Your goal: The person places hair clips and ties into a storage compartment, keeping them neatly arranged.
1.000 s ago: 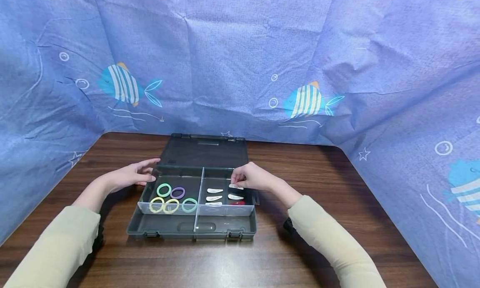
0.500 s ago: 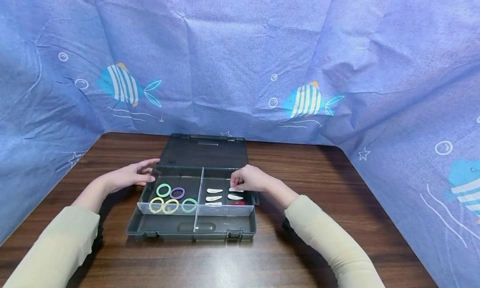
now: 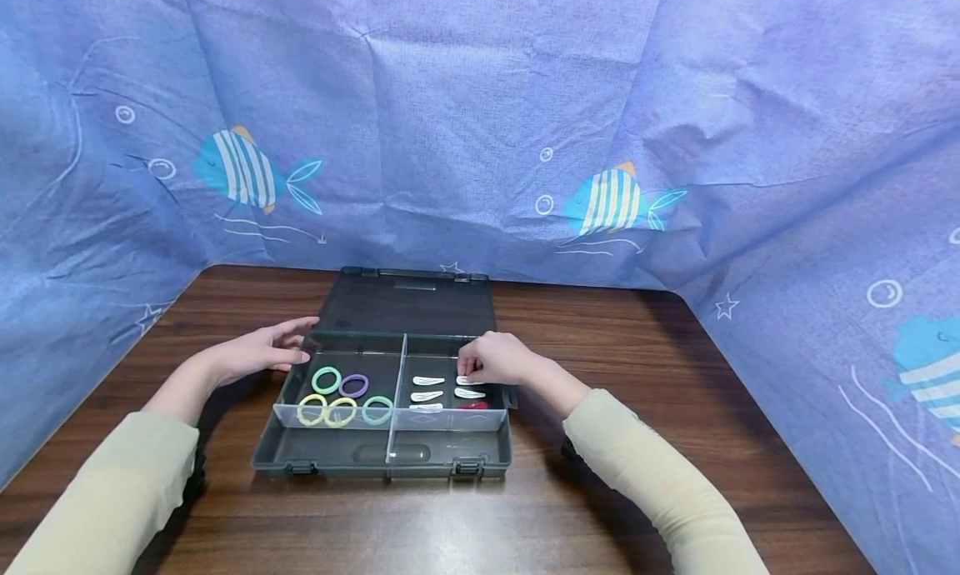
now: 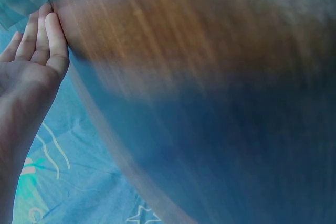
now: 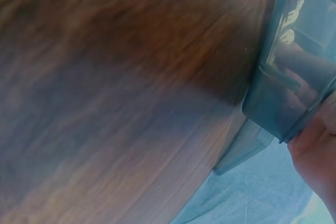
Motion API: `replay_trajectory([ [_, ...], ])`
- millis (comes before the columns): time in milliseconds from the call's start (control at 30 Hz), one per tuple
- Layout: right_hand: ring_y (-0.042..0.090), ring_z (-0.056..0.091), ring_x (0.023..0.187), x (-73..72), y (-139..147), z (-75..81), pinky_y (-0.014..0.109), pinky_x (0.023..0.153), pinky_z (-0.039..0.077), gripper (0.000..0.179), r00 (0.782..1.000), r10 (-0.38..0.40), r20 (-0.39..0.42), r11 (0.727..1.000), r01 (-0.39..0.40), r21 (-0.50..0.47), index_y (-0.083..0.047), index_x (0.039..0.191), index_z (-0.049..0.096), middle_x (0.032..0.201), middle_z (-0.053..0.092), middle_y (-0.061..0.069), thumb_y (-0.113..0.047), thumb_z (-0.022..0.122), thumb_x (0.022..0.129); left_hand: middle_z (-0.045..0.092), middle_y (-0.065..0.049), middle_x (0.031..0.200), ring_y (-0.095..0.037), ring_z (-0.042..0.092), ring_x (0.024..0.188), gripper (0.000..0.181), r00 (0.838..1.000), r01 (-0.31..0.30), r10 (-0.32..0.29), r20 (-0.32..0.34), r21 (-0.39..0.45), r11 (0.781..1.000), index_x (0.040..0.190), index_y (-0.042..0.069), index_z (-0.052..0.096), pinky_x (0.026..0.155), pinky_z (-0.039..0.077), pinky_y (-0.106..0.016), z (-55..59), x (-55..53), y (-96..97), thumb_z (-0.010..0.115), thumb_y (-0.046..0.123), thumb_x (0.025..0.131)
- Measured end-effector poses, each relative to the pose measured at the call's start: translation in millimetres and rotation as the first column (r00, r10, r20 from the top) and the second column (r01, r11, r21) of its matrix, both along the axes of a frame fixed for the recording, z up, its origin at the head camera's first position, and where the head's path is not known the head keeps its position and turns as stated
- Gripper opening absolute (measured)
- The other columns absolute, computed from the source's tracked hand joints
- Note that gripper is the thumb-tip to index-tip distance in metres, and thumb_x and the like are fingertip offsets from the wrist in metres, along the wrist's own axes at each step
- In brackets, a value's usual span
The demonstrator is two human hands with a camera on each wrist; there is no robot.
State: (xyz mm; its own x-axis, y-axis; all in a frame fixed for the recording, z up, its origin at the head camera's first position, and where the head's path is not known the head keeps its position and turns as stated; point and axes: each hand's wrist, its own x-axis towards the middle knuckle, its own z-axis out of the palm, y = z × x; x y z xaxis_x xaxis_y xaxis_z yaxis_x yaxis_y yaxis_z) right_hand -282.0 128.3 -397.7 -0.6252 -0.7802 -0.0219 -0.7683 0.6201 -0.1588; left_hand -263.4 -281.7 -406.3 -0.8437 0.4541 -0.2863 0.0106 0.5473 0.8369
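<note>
A dark see-through divider box point(image 3: 330, 467) lies on the table with its lid folded back. My right hand point(image 3: 501, 358) reaches over its right wall in the head view and pinches a white snap hair clip point(image 3: 468, 381) low in the back right compartment, the fingers covering part of it. Below that sit another white hair clip point(image 3: 470, 393) and a red hair clip point(image 3: 474, 406); a column of white hair clips point(image 3: 427, 381) lies to their left. My left hand point(image 3: 258, 350), fingers relaxed and apart, rests at the box's left wall.
Several coloured hair ties point(image 3: 354, 385) lie in the back left compartment. Clear dividers point(image 3: 401, 375) split the box, with two shallow compartments along the front. The open lid point(image 3: 412, 304) reaches back toward the blue fish-print cloth point(image 3: 465, 142). Brown wooden table point(image 3: 600, 333) surrounds the box.
My right hand has moved slightly down toward me, bringing the white hair clip closer to the one below it. My left hand has stayed at the left wall.
</note>
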Motion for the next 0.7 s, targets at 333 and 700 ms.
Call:
replay_trajectory([
  [333,0.001,0.059,0.071,1.9,-3,-1.1,0.025,0.062,0.047,0.007,0.999,-0.011,-0.045,1.0,0.012,0.015,-0.024,0.085,0.07,0.078,0.066,-0.015,-0.02,0.074,0.081,0.009,-0.034,0.151,-0.048,0.012,0.139,0.078,1.0,0.009,-0.009,0.006,0.022,1.0,0.153,0.014,0.009,0.102,0.034,-0.055,-0.1,-0.4,-1.4,0.058,0.029,0.094],
  [700,0.002,0.056,0.073,-4.4,19,14.9,0.019,0.068,0.047,0.008,0.988,0.152,0.026,0.948,-0.139,-0.285,-0.009,0.09,0.071,0.085,0.066,-0.005,-0.012,0.064,0.089,0.014,-0.033,0.15,-0.047,0.017,0.138,0.077,0.999,0.035,-0.034,-0.04,0.014,0.999,0.152,0.008,0.011,0.096,0.044,-0.046,3.2,-2.7,3.7,0.058,0.027,0.094],
])
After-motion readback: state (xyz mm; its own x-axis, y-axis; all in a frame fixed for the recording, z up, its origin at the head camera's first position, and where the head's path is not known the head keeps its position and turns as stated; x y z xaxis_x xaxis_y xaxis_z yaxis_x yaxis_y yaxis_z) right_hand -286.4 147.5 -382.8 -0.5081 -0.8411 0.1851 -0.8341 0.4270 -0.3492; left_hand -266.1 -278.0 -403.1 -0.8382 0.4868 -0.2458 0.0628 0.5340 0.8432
